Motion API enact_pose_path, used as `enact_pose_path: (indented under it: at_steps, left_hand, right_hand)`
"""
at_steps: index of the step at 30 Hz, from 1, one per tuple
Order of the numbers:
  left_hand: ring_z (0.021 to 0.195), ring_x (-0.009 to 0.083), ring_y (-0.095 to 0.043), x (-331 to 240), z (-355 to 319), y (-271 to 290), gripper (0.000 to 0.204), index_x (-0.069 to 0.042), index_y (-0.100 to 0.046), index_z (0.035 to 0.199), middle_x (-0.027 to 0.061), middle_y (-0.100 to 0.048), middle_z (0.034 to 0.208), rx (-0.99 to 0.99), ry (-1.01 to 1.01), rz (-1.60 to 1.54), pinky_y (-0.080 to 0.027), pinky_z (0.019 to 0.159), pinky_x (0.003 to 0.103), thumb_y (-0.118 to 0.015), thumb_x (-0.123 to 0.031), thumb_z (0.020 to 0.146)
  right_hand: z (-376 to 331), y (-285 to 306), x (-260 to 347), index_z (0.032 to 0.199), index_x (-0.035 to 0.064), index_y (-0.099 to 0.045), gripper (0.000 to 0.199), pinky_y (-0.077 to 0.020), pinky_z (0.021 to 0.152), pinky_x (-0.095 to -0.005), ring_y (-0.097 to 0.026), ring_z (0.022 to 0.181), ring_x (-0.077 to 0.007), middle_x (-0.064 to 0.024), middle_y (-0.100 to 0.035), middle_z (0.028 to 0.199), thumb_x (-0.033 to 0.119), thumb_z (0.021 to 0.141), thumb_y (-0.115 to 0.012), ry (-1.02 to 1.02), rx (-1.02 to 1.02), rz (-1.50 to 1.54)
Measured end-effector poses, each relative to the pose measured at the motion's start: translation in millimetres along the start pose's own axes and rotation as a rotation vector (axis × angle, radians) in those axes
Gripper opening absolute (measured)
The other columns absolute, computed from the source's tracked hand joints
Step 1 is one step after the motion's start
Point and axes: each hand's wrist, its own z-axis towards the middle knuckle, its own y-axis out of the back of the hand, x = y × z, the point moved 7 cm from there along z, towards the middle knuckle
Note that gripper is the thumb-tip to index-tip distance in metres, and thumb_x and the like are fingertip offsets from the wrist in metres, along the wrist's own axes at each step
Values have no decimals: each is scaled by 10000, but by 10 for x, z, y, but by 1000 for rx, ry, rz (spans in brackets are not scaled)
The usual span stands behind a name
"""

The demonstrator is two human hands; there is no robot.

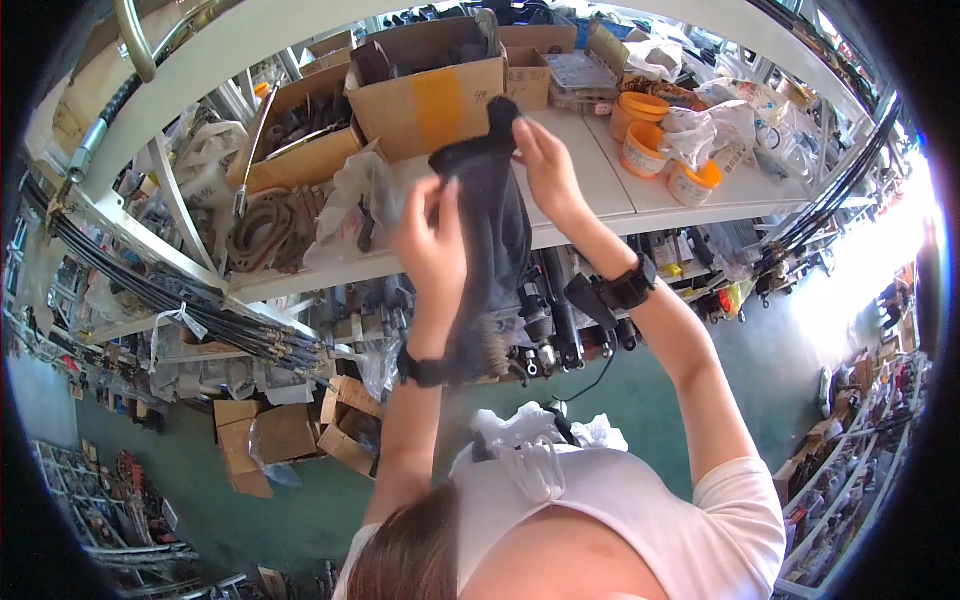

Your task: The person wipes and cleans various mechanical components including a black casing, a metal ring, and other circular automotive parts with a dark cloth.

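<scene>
Before the white shelf, I hold up a long black piece (488,195) of rubber, plastic or cloth; its exact kind does not show. It is narrow at the top, broader in the middle, and hangs down past my left wrist. My right hand (552,172) is closed at its upper right edge, thumb and fingers near the top. Lower down on the other side, my left hand (432,240) has its fingers bent against the left edge, slightly smeared by motion. Behind the black piece's top stands an open cardboard box (428,112) with orange tape.
Orange-and-white tubs (643,152) and plastic bags (730,115) crowd the shelf (590,160) at right. Metal rings (262,235) lie at left. Black cables (150,275) run along the left frame. Shock absorbers (562,310) hang below; opened cartons (275,435) lie on the green floor.
</scene>
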Motion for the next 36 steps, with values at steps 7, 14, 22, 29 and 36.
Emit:
enact_pose_path:
  at_steps: [7,14,22,29,36]
  left_hand:
    - [1052,393,-470,589,-308,-815,579,-38,-429,1213,238,-509,1116,395,-177,751,-314,946,491,-580,-348,748]
    - [1070,383,-467,644,-423,-972,482,-41,-535,1128,214,-535,1102,417,-262,849,-288,964,489,-541,-315,731]
    - [1215,366,-328,827,-599,-929,569,-49,-429,1237,219,-414,1264,209,-319,725,-220,1013,486,-520,-414,809]
    - [1212,450,-290,722,-598,-1071,697,-43,-332,1307,286,-369,1268,361,-331,729,-173,1009,557,-449,-480,777]
    - [1205,473,-288,713,-614,-1099,746,-72,-296,1336,290,-373,1265,418,-334,762,-180,996,580,-469,-511,759]
  right_hand:
    - [-57,-57,-582,1261,54,-391,483,-427,845,-415,-480,1078,-340,-180,-502,1177,206,809,-469,-171,501,-750]
    - [-173,-99,-525,1197,46,-483,454,-208,1007,-527,-316,1245,-315,-106,-509,1205,239,787,-513,233,314,-1241]
    - [-344,-1325,391,1269,182,-426,618,-214,1046,-433,-324,1224,-264,-41,-404,1301,99,673,-563,748,458,-977]
    - [-370,-1953,126,1390,205,-165,860,-204,1024,-481,-400,1160,-230,0,-421,1280,378,699,-647,1199,690,-1224]
    - [-325,-2003,64,1193,143,-445,568,-293,925,-432,-467,1038,-179,-14,-538,982,380,707,-621,1200,767,-1287]
